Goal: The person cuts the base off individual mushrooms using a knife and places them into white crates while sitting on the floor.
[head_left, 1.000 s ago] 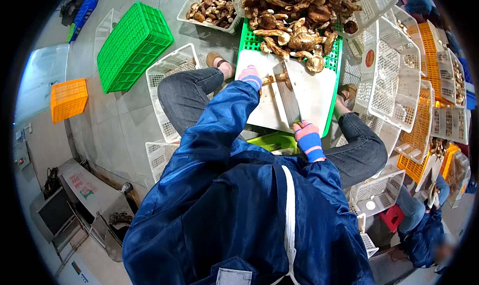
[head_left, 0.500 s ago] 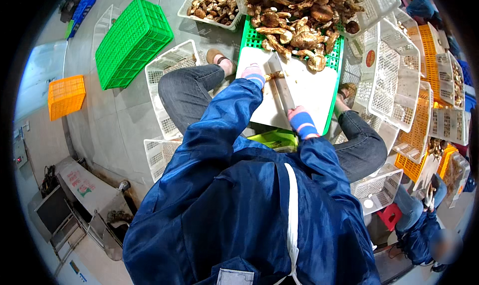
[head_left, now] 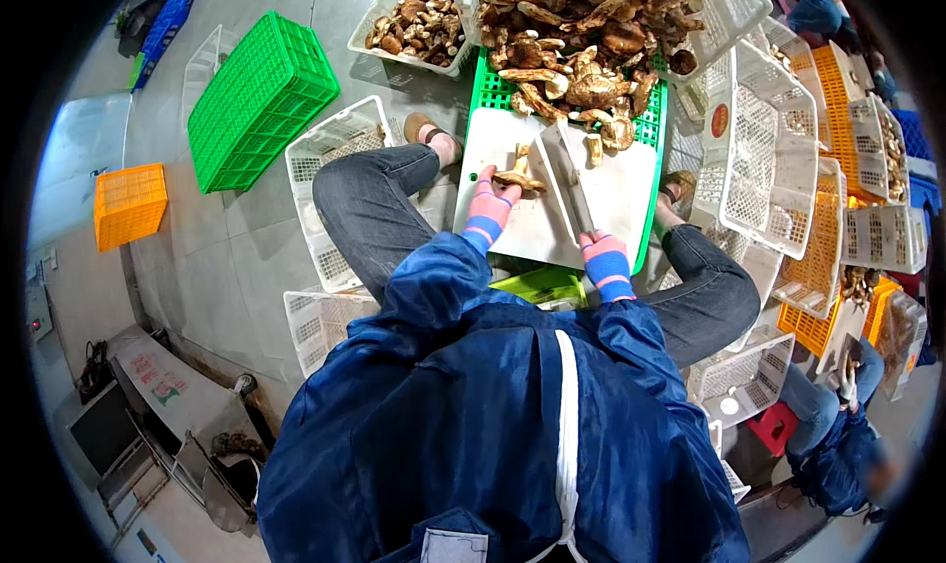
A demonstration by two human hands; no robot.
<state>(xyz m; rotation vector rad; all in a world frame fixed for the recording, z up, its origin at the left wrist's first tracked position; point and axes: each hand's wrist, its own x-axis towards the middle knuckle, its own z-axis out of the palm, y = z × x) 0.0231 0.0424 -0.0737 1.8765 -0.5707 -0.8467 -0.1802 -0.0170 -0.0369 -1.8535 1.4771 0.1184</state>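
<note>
Left fingers (head_left: pixel 486 176) hold a mushroom (head_left: pixel 521 181) (cap nearest)

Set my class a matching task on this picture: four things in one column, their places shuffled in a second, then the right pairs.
Things
1. Broad, flat metal knife
2. Single brown-capped mushroom with a pale stem
3. White, flat rectangular cutting board
4. Large heap of brown mushrooms

Places
A. On the green lattice plastic base
B. In the grip of the left hand, in a pink and blue striped glove
C. Beyond the cutting board, at the top of the picture
D. In the grip of the right hand, gloved likewise

Pairs: 1-D, 2-B, 3-A, 4-C
</note>
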